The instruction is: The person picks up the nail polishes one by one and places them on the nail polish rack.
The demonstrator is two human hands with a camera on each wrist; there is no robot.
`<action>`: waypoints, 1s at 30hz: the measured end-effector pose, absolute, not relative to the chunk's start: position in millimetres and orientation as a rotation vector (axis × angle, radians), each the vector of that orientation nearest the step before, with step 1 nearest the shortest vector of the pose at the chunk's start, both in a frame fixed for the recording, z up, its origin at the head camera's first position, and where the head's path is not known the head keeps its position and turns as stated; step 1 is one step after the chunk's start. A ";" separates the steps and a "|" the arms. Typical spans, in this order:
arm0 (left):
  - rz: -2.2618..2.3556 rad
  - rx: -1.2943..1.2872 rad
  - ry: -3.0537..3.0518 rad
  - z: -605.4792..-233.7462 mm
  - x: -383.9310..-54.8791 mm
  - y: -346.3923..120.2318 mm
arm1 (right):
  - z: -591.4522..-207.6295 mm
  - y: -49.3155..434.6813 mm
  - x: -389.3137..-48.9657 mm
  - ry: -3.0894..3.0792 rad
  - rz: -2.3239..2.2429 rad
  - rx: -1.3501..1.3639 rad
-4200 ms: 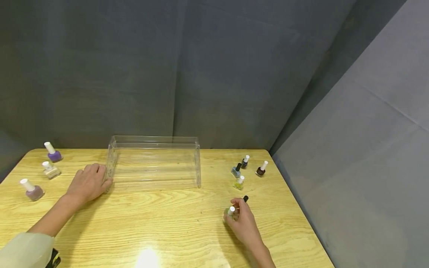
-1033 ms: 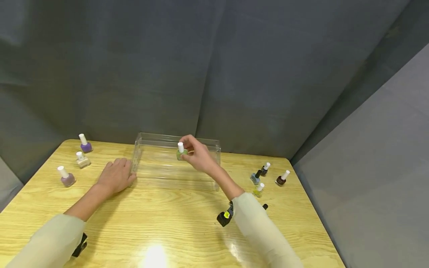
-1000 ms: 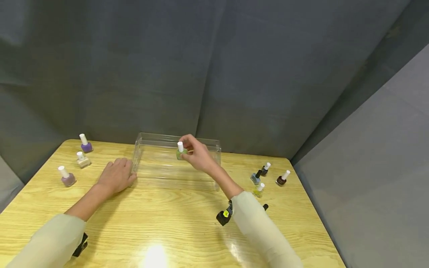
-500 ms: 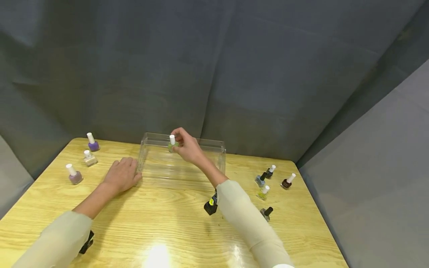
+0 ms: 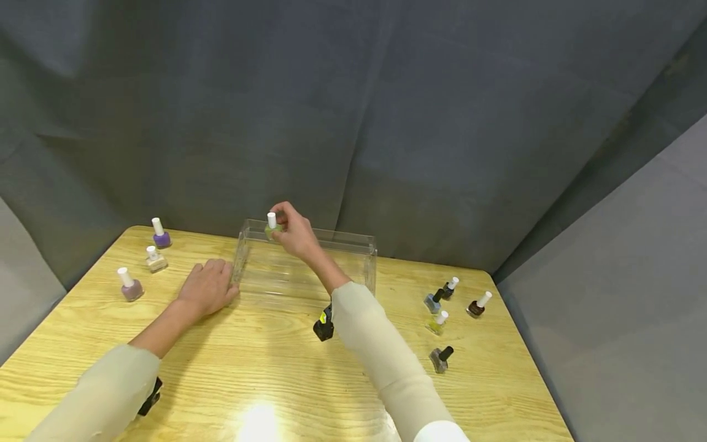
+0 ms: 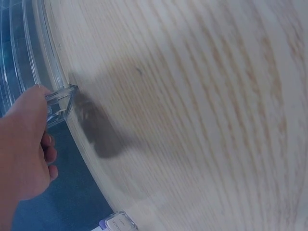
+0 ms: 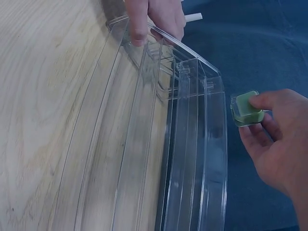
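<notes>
My right hand [image 5: 297,236] pinches a green nail polish bottle [image 7: 248,108] with a white cap between thumb and fingers. It holds the bottle upright above the back left part of a clear stepped display rack [image 5: 361,245]. In the right wrist view a gap shows between the bottle and the rack's back edge. At the rack's left end, my left hand [image 5: 207,288] grips the end panel; in the left wrist view its thumb lies over the clear edge and the other fingers curl behind. No bottles stand on the rack's tiers.
On the left stand purple [image 5: 162,239], cream [image 5: 157,264] and mauve [image 5: 132,290] polish bottles. Several more are at the right, among them light blue [image 5: 432,303], yellow [image 5: 435,325], dark brown [image 5: 475,309] and grey [image 5: 439,361]. A dark curtain [image 5: 221,123] hangs behind the table.
My right hand has taken the green bottle from the table's right side to the rack, lately moving left and farther back. The left hand stays at the rack's end; the head view has shifted.
</notes>
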State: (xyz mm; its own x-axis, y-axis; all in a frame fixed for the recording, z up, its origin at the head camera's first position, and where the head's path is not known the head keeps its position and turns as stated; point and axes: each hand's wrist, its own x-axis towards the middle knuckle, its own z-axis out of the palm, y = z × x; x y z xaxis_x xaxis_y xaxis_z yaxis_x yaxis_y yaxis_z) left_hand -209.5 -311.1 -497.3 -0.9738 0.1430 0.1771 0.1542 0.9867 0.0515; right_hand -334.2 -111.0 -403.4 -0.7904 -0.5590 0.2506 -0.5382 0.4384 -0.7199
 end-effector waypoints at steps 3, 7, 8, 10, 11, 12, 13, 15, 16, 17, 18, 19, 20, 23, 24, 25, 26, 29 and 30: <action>-0.105 -0.221 -2.957 -497.6 -208.5 -310.3 | -403.2 -117.8 -333.9 2.647 -1.307 -0.991; -0.108 -0.219 -2.953 -497.4 -208.5 -309.0 | -402.6 -123.4 -334.9 2.654 -1.338 -0.969; -0.104 -0.218 -2.951 -497.1 -208.6 -308.5 | -402.4 -124.5 -335.4 2.656 -1.348 -0.965; -0.099 -0.214 -2.948 -497.2 -209.3 -308.0 | -402.3 -126.3 -336.6 2.660 -1.363 -0.951; -0.097 -0.213 -2.948 -497.4 -209.7 -307.7 | -402.3 -127.0 -337.4 2.666 -1.367 -0.943; -0.097 -0.211 -2.948 -497.8 -210.2 -307.5 | -402.5 -127.7 -338.3 2.671 -1.372 -0.931; -0.095 -0.211 -2.949 -498.4 -210.6 -307.1 | -403.0 -128.2 -339.3 2.676 -1.377 -0.918; -0.094 -0.211 -2.952 -500.1 -211.4 -306.4 | -404.2 -129.0 -341.3 2.690 -1.377 -0.894; -0.088 -0.211 -2.953 -501.0 -211.6 -306.0 | -404.9 -129.2 -342.3 2.697 -1.378 -0.884; -0.086 -0.212 -2.953 -502.0 -211.8 -305.6 | -405.5 -129.4 -343.3 2.704 -1.377 -0.878; -0.081 -0.214 -2.951 -502.7 -211.9 -305.3 | -405.9 -129.6 -344.0 2.708 -1.380 -0.875; -0.076 -0.215 -2.948 -503.4 -212.0 -305.1 | -406.3 -129.7 -344.9 2.711 -1.382 -0.876; -0.069 -0.215 -2.945 -503.8 -212.1 -304.7 | -406.6 -129.8 -345.5 2.712 -1.386 -0.878; -0.071 -0.216 -2.932 -503.8 -212.3 -303.9 | -407.3 -130.5 -347.3 2.712 -1.409 -0.884; -0.074 -0.216 -2.930 -503.5 -212.0 -303.4 | -407.8 -130.8 -347.8 2.715 -1.415 -0.884; -0.081 -0.217 -2.929 -503.3 -211.8 -302.8 | -408.3 -130.9 -347.9 2.716 -1.415 -0.879; -0.081 -0.217 -2.932 -503.6 -211.7 -302.5 | -409.0 -131.2 -348.0 2.716 -1.419 -0.873; -0.084 -0.219 -2.938 -505.3 -211.0 -302.1 | -411.3 -131.6 -347.2 2.718 -1.413 -0.856; -0.080 -0.218 -2.941 -506.0 -210.6 -302.2 | -412.2 -131.9 -347.0 2.715 -1.413 -0.853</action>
